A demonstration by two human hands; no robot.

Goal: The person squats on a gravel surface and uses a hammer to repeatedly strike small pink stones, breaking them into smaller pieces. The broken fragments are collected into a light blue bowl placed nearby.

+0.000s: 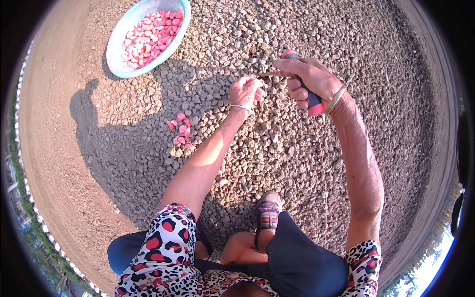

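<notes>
My right hand [310, 80] grips the black-and-red handle [311, 97] of a hand tool. Its narrow pointed metal blade [272, 74] sticks out sideways between the fingers, just above the clods. My left hand [245, 92] is low over the soil [274, 144], close to the blade's tip. Its fingers are curled, and whether a clove sits in them is hidden. Left of my left forearm lies a small group of pink-coated cloves, apparently garlic [182, 129]. A pale blue oval basin [113, 61] at the upper left holds many more such cloves [150, 39].
A thin reddish string [322, 156] runs along the ground below my right hand. A few loose cloves [222, 182] lie before my sandalled foot [269, 209]. Smoother bare earth [55, 130] borders the cloddy bed on the left. My shadow falls across the soil.
</notes>
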